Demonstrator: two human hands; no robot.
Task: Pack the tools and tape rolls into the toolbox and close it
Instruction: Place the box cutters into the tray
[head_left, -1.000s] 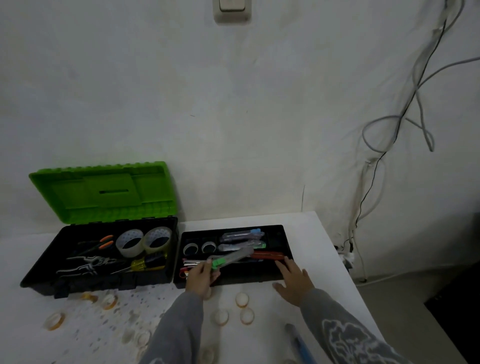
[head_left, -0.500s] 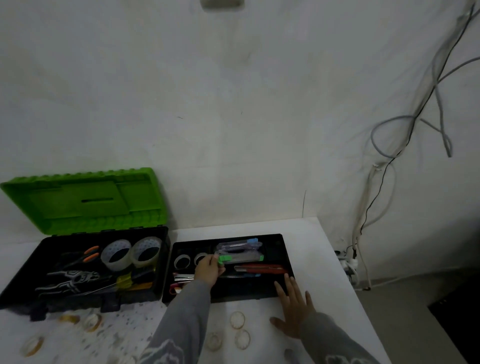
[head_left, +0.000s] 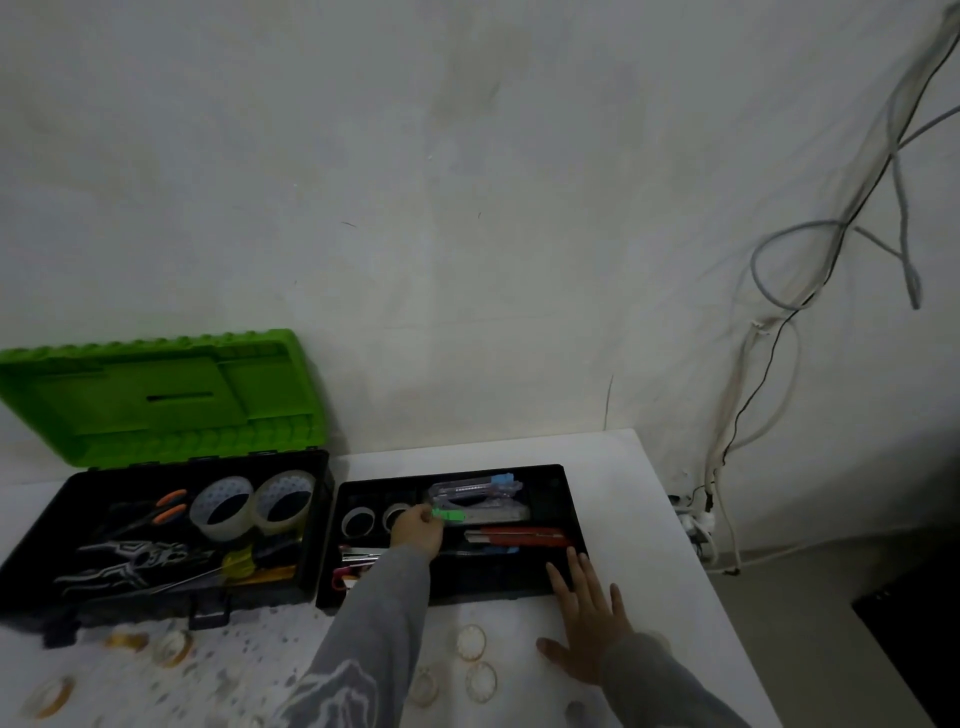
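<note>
Tabletop (head_left: 613, 499) is spreading white across the lower frame, running back to a pale wall where grey cables (head_left: 779, 364) are hanging on the right. On its left side the toolbox (head_left: 319, 525) is sitting wide open, its green lid (head_left: 156, 395) leaning back against the wall. Inside the black base two big clear tape rolls (head_left: 223, 506) are standing side by side along the far wall. Orange-handled pliers (head_left: 169, 506) are lying to their left, and a yellow-handled screwdriver (head_left: 239, 564) is lying nearer the front.

Just beside the toolbox's right end, the black tray (head_left: 553, 486) is sitting flat on the tabletop, its long axis running left to right. The right hand (head_left: 589, 623) is lying palm down on the tabletop at the tray's near right corner. Its fingers are straight and spread, and their tips are reaching onto the tray's front rim.

The left hand (head_left: 418, 535) is reaching into the tray in a grey sleeve, fingers curled and pinching the green end of a clear utility knife (head_left: 493, 514). That knife is lying lengthwise along the tray, green end pointing left toward the toolbox, body running right. A blue-capped cutter (head_left: 475, 486) is lying parallel just behind it and a red cutter (head_left: 519, 536) parallel just in front.

Two small tape rolls (head_left: 357, 521) are sitting in the tray's left part, just left of that hand. More thin tape rings (head_left: 470, 643) are lying scattered on the tabletop in front.
</note>
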